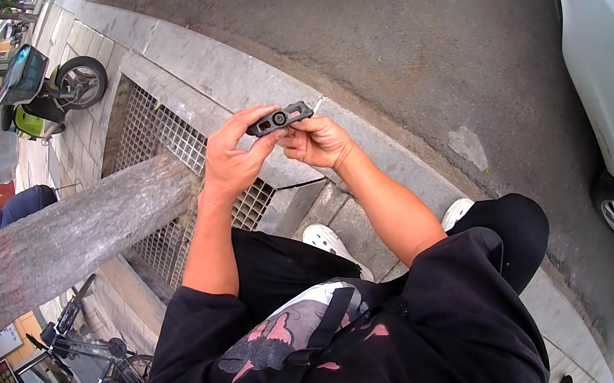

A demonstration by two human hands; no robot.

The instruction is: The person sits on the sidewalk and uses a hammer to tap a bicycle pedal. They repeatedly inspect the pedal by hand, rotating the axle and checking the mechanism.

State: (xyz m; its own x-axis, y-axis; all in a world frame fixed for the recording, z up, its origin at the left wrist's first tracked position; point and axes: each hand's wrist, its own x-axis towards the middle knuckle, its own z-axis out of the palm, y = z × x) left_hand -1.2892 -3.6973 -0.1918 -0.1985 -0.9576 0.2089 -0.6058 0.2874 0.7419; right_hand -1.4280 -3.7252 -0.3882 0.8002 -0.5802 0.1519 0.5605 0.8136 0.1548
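Over the kerb [199, 60], the left hand [236, 155] pinches a dark pedal-like part [274, 123], seemingly to steady it. The right hand [323, 144] curls beside it; I cannot tell whether it grips anything.

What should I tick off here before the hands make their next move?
1. Left hand gripping the dark grey bicycle pedal: ok, fingers and thumb are on either side.
2. Right hand at the pedal: ok, its fingertips are by the pedal's right end.
3. What the right fingertips pinch, if anything: cannot tell, too small and partly hidden.
4. Thin pale piece just past that end, joined to the pedal or not: cannot tell.
5. Ground suited to dropped small parts: probably not ok, since an open-mesh metal grating shows close to the left hand in the picture.
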